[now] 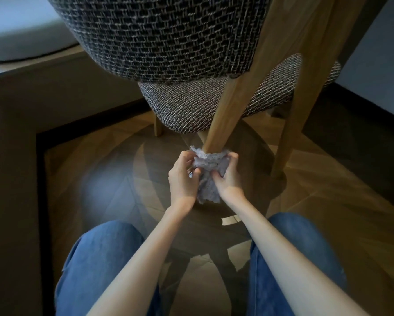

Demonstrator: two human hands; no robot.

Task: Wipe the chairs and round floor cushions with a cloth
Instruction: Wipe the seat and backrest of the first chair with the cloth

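At 6 o'clock, knees in blue jeans (100, 258) frame two bare forearms reaching to mid-view. There the left hand (182, 176) and right hand (226, 179) both curl their fingers into a crumpled grey cloth (208, 164), which is wrapped around the lower end of a wooden chair leg (223, 115). Toward 12 o'clock the leg rises past the woven seat (187, 106) to the dark tweed backrest (168, 35), and a pale rounded cushion (20, 35) lies blurred at 10 o'clock, well apart.
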